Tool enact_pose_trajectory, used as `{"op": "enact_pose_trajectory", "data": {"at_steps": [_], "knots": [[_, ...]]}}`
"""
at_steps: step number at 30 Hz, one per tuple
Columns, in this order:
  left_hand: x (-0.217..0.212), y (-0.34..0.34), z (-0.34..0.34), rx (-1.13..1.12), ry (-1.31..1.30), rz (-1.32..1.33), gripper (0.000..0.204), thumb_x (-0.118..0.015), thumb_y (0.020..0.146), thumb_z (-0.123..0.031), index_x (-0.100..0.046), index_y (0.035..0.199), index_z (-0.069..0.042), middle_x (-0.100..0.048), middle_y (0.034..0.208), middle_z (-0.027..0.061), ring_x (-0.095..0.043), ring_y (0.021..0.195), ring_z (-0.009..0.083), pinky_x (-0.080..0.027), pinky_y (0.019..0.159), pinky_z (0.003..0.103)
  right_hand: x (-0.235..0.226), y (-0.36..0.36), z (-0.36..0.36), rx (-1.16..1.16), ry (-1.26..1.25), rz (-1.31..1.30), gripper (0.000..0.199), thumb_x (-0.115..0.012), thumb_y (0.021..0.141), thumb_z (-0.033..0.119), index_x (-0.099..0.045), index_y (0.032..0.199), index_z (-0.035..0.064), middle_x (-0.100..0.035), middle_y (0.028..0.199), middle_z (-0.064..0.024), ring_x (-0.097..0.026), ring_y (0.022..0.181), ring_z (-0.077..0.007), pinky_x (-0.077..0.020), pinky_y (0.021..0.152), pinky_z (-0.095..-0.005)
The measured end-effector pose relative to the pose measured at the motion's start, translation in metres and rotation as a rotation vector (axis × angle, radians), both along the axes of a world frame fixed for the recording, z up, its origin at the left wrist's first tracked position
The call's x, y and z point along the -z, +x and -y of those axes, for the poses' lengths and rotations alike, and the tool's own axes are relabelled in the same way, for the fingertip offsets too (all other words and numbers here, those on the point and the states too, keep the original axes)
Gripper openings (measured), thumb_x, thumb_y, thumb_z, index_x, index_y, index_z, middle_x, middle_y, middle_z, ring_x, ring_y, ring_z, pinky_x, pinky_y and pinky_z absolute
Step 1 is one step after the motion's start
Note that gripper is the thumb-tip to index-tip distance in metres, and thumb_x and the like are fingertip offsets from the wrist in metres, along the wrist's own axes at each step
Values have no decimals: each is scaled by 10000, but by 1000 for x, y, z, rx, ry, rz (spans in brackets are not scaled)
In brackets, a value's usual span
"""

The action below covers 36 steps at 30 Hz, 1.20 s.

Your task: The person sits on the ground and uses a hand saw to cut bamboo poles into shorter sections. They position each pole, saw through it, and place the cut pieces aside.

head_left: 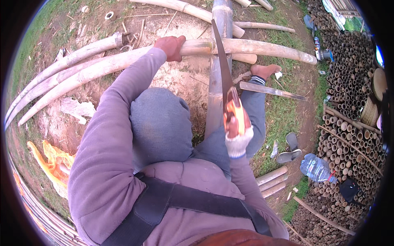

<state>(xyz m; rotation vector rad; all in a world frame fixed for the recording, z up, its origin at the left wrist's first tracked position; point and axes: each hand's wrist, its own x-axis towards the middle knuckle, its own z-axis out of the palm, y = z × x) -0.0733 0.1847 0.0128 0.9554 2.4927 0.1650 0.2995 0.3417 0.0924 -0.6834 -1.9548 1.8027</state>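
My left hand [171,48] is closed around a long bamboo pole [266,46], left of where the saw meets it. That pole lies across a thicker grey bamboo pole [222,28] running away from me. In my right hand [239,132], which wears a white knitted glove, is the orange and black handle of a hand saw [224,69]. The saw's long dark blade points away from me and crosses the bamboo pole beside the thick grey one. How deep the blade sits in the pole I cannot tell.
More bamboo poles [78,56] lie at the left. My bare foot [266,70] rests right of the grey pole, near a split bamboo strip [274,90]. At right are sandals [289,148], a large water bottle [317,168] and stacked bamboo tubes [349,143]. An orange sack [53,162] lies left.
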Motion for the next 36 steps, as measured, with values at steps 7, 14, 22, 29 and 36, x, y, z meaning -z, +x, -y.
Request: {"op": "enact_pose_trajectory", "data": {"at_steps": [7,14,22,29,36], "knots": [[-6,5,-8,-12,-31,9,606,-860,829,-305,-586,1332,-106,-778,1101,163,-774,1003,354,-623,892,488,37,-41,-16,68,186,-25,472,-730,1078,266,-651,1396,-74,-784,1095,-170,-742,937,-188,-589,794,-330],[-12,-5,-8,4,18,-14,620,-866,822,-309,-584,1334,-103,-778,1108,163,-774,1039,358,-621,922,481,12,-84,-24,5,235,-24,417,-698,1095,209,-647,1388,-84,-762,1199,-184,-739,1047,-213,-587,910,-338],[0,3,-5,-15,-32,7,606,-859,828,-312,-587,1331,-112,-774,1099,169,-772,1031,360,-618,928,481,13,21,10,34,-64,-76,529,-708,1094,215,-571,1508,-85,-736,1290,-137,-724,1100,-160,-584,936,-272],[-14,4,-18,29,-13,4,607,-835,836,-295,-575,1350,-104,-774,1106,166,-770,1040,362,-616,925,485,32,-138,-47,43,254,-31,412,-734,1069,175,-669,1393,-72,-780,1196,-152,-743,1003,-191,-584,885,-317],[-3,5,-5,-25,-62,32,594,-828,830,-284,-577,1341,-114,-770,1097,174,-777,996,355,-626,899,489,6,59,12,-41,118,57,557,-659,1107,235,-529,1536,-97,-723,1356,-182,-729,1145,-206,-587,986,-325]]}}
